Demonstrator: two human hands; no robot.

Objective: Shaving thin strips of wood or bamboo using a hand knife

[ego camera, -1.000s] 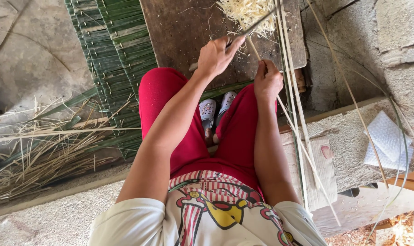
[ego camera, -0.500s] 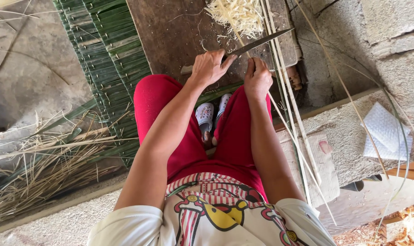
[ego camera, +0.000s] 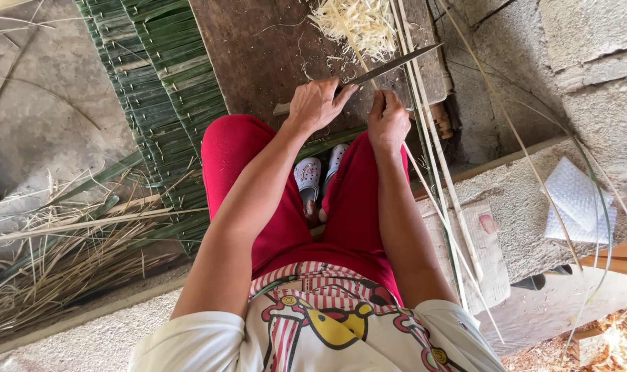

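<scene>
Left hand (ego camera: 317, 103) gripping long knife (ego camera: 389, 67) over dark wooden board (ego camera: 258, 55); right hand (ego camera: 388, 122) pinching pale strips (ego camera: 423, 138) beside it. Shavings pile (ego camera: 358, 24) lying ahead, green woven mat (ego camera: 155, 83) lying leftward.

Sunlit concrete floor (ego camera: 44, 103), grey block wall (ego camera: 589, 76), w/ wooden board (ego camera: 258, 55).

— What do you have in your left hand (ego camera: 318, 103)?
— You grip a long knife (ego camera: 379, 70), its blade slanting over the wooden board (ego camera: 258, 55).
— And your right hand (ego camera: 388, 122)?
— It pinches thin bamboo strips (ego camera: 423, 131) just beside the blade, below the pale shavings (ego camera: 358, 24).
</scene>
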